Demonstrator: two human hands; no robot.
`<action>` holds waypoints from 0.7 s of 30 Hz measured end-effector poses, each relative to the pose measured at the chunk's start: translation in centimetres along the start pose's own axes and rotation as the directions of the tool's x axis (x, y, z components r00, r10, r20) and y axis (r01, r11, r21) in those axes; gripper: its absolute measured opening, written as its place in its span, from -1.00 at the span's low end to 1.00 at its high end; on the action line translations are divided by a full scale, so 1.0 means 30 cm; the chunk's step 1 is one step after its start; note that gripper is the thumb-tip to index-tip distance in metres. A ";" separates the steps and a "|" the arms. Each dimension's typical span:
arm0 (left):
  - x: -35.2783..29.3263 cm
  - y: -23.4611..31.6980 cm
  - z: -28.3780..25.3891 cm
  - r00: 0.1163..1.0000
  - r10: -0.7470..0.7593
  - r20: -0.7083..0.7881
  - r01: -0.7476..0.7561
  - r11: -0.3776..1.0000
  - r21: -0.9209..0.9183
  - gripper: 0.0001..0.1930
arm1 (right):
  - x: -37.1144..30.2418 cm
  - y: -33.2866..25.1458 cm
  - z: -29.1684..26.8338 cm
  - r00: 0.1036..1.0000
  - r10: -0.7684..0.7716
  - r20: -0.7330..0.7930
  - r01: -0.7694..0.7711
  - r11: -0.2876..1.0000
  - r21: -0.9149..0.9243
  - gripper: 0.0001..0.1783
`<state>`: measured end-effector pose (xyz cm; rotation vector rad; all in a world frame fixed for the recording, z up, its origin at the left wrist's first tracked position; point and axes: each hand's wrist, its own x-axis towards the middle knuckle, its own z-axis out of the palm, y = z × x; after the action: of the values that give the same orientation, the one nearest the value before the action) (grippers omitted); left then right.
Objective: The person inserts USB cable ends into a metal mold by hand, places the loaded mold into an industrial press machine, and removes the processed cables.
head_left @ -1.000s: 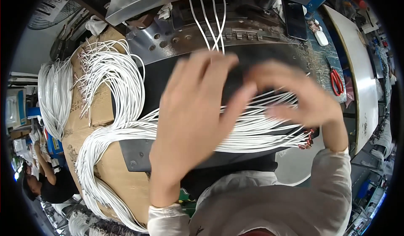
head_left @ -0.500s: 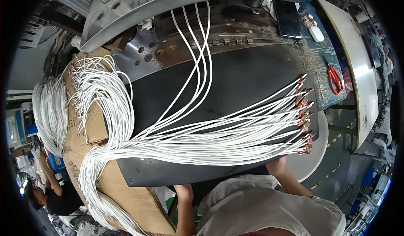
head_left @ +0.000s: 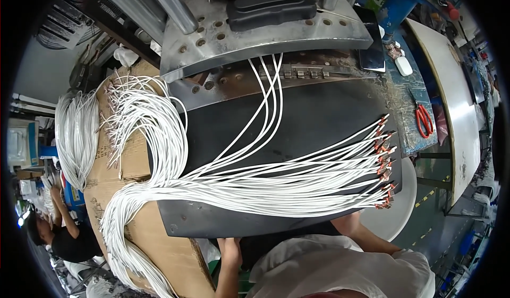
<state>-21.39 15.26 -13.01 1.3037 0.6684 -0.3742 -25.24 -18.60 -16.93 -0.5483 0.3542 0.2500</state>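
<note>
The fan of white wires (head_left: 276, 183) lies spread across the black mat (head_left: 319, 117) on the desk, its copper-coloured terminals (head_left: 383, 162) lined up along the mat's right edge, while three strands (head_left: 268, 93) run up under the steel press plate (head_left: 255, 32). Handling it well looks like a matter of lifting single strands near the terminals without crossing the others. The left hand (head_left: 229, 247) rests at the mat's near edge, fingers hidden, so how open it is I cannot tell; the right hand is out of sight below the desk, only its forearm (head_left: 364, 234) showing. More wire drapes left over cardboard (head_left: 122, 160); red scissors (head_left: 424, 121) lie far right.
</note>
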 end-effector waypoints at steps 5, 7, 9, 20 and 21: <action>-0.171 0.435 0.189 0.593 -0.294 0.749 -0.360 0.735 0.574 -0.71 | -0.118 -0.104 0.239 0.776 0.537 0.331 -0.200 0.706 -0.679 -0.40; -0.103 0.599 0.306 0.409 -0.060 0.911 -0.789 0.478 0.386 -0.75 | -0.067 -0.224 0.391 0.473 0.526 0.707 0.452 0.544 -0.707 -0.39; -0.012 0.690 0.421 0.252 0.286 0.924 -0.967 0.034 0.253 -0.74 | 0.021 -0.335 0.514 0.349 0.460 0.816 0.898 0.086 -0.432 -0.38; 0.217 0.842 0.460 0.215 0.403 0.890 -0.829 -0.406 0.384 -0.77 | 0.211 -0.813 0.557 0.815 0.256 0.520 0.533 -0.682 -0.500 -0.33; 0.164 0.822 0.472 0.253 0.358 0.899 -0.873 -0.315 0.371 -0.78 | 0.219 -0.832 0.537 0.816 0.226 0.532 0.527 -0.668 -0.525 -0.41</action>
<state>0.68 8.15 4.16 2.4251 -1.1995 0.0423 -7.00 -29.48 4.84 -2.6935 -0.8781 0.1436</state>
